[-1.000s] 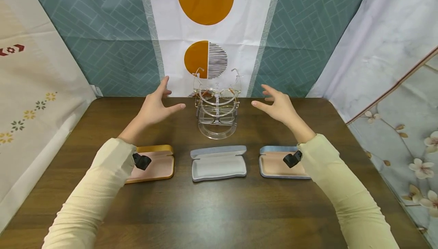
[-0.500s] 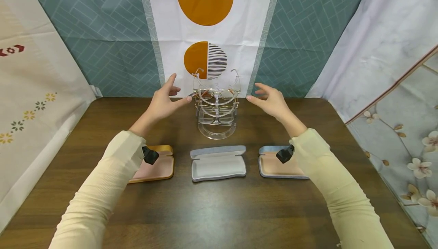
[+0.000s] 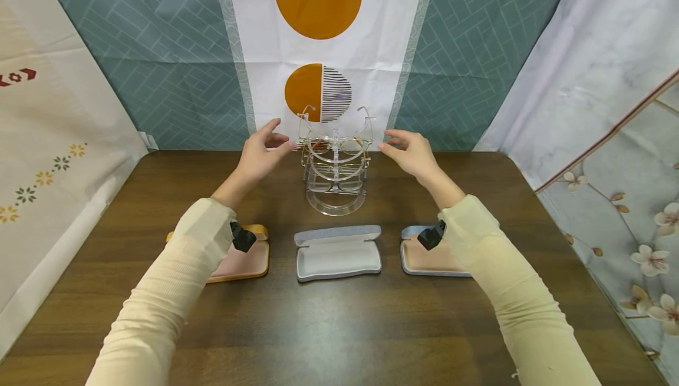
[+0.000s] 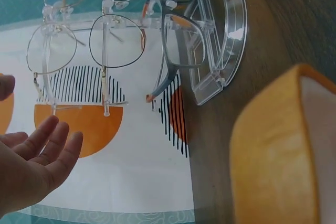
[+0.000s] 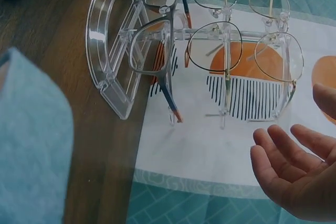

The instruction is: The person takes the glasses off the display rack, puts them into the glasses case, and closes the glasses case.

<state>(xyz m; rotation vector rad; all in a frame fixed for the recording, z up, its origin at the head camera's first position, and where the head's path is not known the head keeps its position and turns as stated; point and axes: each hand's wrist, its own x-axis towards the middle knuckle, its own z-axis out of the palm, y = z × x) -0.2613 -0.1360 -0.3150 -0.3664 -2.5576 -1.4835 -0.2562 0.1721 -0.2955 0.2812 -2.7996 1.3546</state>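
A clear display stand (image 3: 336,211) at the back middle of the table carries three pairs of glasses one above another. At its top sit thin gold-rimmed glasses (image 5: 279,56); below are dark thin-rimmed glasses (image 5: 215,46), and lowest are grey-framed glasses (image 5: 151,46) with orange-tipped temples. My left hand (image 3: 261,153) is just left of the top pair, thumb and fingers spread apart. On the other side my right hand (image 3: 414,153) mirrors it, thumb toward the stand. In both wrist views the fingers are near the top pair's temple, loosely bent and holding nothing.
Three glasses cases lie with lids raised in a row before the stand: yellow (image 3: 246,262) left, grey (image 3: 338,261) middle, blue (image 3: 435,257) right. My forearms pass over the outer two. A patterned cloth (image 3: 456,56) hangs behind the table.
Both hands have moved inward toward the stand from either side, and the gap between thumb and fingers has narrowed. The glasses, stand and cases have stayed in place.
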